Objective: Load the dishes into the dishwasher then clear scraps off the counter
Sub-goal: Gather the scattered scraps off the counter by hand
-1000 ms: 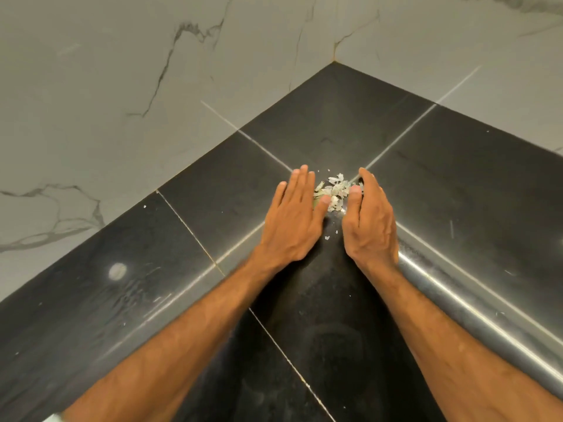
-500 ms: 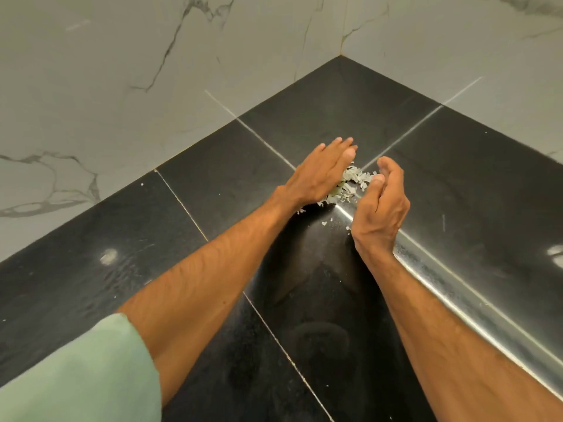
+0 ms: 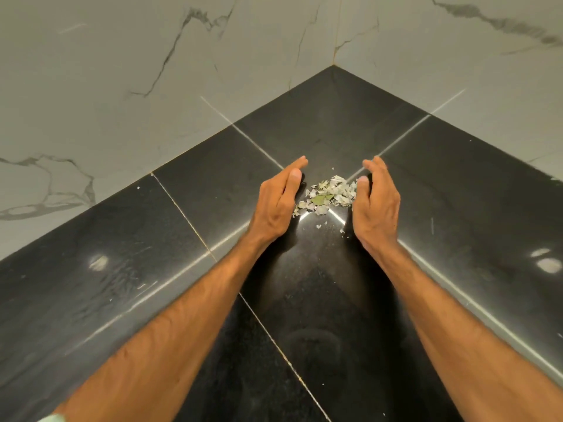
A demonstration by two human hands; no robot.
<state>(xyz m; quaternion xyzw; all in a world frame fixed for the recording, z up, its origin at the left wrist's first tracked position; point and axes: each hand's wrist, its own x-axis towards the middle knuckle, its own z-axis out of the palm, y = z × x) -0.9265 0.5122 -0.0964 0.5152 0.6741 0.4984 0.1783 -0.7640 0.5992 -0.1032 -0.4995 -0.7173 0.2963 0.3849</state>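
Standing on edge with fingers straight, the left hand (image 3: 278, 202) and right hand (image 3: 377, 205) flank a small pile of pale scraps (image 3: 330, 193), holding nothing. Scraps lie between them on the dark surface (image 3: 182, 226), below marble walls (image 3: 122, 86).

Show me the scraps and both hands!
scraps (image 3: 332, 192), head view, middle of the pile.
left hand (image 3: 278, 205), head view, back of the hand.
right hand (image 3: 379, 208), head view, back of the hand.

Dim, sharp; glare streaks on counter (image 3: 457, 184) (wide-angle bowing).
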